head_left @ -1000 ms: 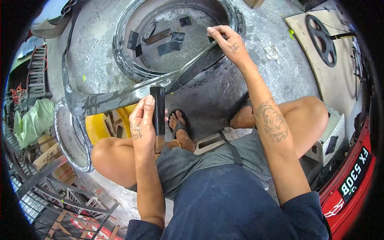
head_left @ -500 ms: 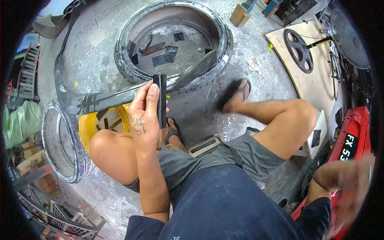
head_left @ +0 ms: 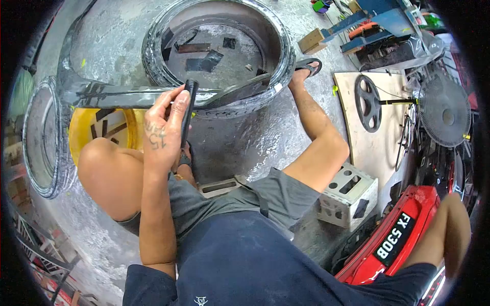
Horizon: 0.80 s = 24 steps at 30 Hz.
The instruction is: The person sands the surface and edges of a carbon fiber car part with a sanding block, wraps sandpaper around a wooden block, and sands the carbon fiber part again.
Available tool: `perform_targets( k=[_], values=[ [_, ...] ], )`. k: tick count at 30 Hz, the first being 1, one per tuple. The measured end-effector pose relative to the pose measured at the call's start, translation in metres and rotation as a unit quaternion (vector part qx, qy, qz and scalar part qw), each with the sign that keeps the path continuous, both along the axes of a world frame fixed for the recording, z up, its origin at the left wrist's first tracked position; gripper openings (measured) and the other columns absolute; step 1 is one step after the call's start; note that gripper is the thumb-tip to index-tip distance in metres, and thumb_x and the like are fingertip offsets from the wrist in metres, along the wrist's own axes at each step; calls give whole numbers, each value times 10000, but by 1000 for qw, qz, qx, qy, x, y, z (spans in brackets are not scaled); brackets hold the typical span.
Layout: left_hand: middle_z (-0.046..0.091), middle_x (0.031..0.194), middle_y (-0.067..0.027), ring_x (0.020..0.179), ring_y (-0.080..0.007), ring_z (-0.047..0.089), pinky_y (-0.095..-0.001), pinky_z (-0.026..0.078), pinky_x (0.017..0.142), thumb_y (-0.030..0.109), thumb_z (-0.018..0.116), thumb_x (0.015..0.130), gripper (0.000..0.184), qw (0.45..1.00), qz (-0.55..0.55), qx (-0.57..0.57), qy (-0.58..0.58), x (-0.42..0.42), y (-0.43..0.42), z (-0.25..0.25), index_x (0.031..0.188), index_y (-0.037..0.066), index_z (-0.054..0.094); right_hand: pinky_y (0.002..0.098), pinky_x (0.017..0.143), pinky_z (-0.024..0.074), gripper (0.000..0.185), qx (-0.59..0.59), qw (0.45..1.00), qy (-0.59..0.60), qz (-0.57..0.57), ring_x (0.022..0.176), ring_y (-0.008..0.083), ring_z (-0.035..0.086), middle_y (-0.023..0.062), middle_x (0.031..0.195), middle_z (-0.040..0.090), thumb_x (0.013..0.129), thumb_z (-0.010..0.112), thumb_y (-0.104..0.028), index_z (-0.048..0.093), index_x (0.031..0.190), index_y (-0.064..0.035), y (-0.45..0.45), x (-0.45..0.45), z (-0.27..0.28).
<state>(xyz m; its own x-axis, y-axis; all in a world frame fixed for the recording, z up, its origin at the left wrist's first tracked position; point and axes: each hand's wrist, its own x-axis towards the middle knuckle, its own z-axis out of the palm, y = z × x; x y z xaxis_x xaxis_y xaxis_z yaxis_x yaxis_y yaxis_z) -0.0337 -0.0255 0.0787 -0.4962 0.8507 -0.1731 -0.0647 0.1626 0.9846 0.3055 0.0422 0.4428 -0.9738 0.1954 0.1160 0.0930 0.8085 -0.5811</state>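
Black bar: in the left hand, above the panel's near edge; stands nearly upright, top leaning slightly right (head_left: 189, 109)
Left hand: closed around the bar, thumb along its side near the top (head_left: 166, 122)
Right hand: out of sight, cannot tell its state; bent right arm shows at the right edge (head_left: 451, 219)
Bar vs panel: overlap in view; touching or apart, cannot tell
Panel: long, glossy, dark; lies across the big tyre's near side, narrow end over the opening, wide end to the left (head_left: 132, 97)
Big tyre: flat on floor, streaked grey (head_left: 153, 56)
Inside tyre ring: dark flat pieces (head_left: 202, 62) plus a brown strip (head_left: 194, 48)
Yellow bucket: under the panel's left part, dark strips inside, partly behind left knee (head_left: 133, 127)
Second tyre: left of the bucket (head_left: 62, 137)
Legs: knees spread, right sandal just beside big tyre (head_left: 310, 65)
Crate: pale, holed, by the right thigh (head_left: 349, 201)
Red bodywork: lower right (head_left: 421, 204); black plate reads FX 530B (head_left: 395, 237)
Board: light, right side (head_left: 393, 122)
Fan: far right, grille past the board (head_left: 445, 112)
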Motion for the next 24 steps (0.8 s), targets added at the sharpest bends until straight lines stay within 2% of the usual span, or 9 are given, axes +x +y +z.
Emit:
perform_targets(
  k=[2, 3, 5, 6, 12, 19, 24],
  values=[
    [711, 1034, -19, 861, -54, 593, -224, 498, 745, 271, 697, 1102, 365, 999, 23, 14, 22, -7, 1, -9, 1286, -40, 745, 356, 800, 586, 253, 3, 1000, 8, -10, 870, 219, 717, 77, 970, 730, 786, 753, -100, 759, 1016, 3, 14, 2, 1],
    [721, 1043, -27, 878, -55, 600, -220, 499, 756, 279, 697, 1102, 377, 999, 33, -22, 6, -10, -2, -3, 1299, -39, 742, 359, 808, 584, 258, 3, 1000, 12, -14, 880, 222, 717, 81, 979, 731, 789, 753, -108, 759, 1021, 5, 23, -3, -5],
    [718, 1045, -20, 847, -51, 599, -219, 501, 731, 290, 699, 1102, 387, 998, 58, 3, 9, -15, -5, -4, 1310, -33, 741, 364, 825, 580, 269, -5, 999, 22, -27, 899, 229, 717, 88, 996, 733, 795, 752, -125, 759, 1029, 8, 39, -10, -18],
    [710, 1036, -8, 820, -44, 589, -224, 504, 685, 282, 700, 1102, 379, 996, 73, -49, -3, -17, -6, 4, 1320, -25, 740, 366, 834, 578, 275, -6, 999, 31, -36, 909, 232, 717, 92, 1005, 734, 799, 752, -133, 759, 1033, 9, 45, -15, -26],
    [698, 1013, -4, 721, -32, 565, -216, 469, 601, 244, 706, 1097, 351, 996, 71, -56, -9, -26, -5, -10, 1326, -20, 737, 382, 885, 566, 314, -22, 991, 71, -113, 967, 251, 717, 114, 1056, 740, 818, 749, -183, 760, 1059, 19, 67, -35, -65],
    [673, 979, 9, 691, -24, 544, -214, 445, 577, 224, 694, 1103, 334, 996, 77, 22, -37, -24, -2, -15, 1317, -29, 729, 400, 946, 553, 366, 11, 974, 100, -205, 1035, 273, 717, 139, 1116, 747, 841, 747, -240, 760, 1088, 29, 62, -55, -83],
    [671, 927, 24, 711, -22, 555, -209, 431, 576, 254, 718, 1092, 352, 997, 63, -41, -15, -28, -9, -2, 1313, -18, 743, 413, 989, 543, 406, -9, 957, 142, -252, 1083, 289, 717, 157, 1159, 752, 857, 745, -282, 761, 1109, 37, 62, -65, -130]
  ],
)
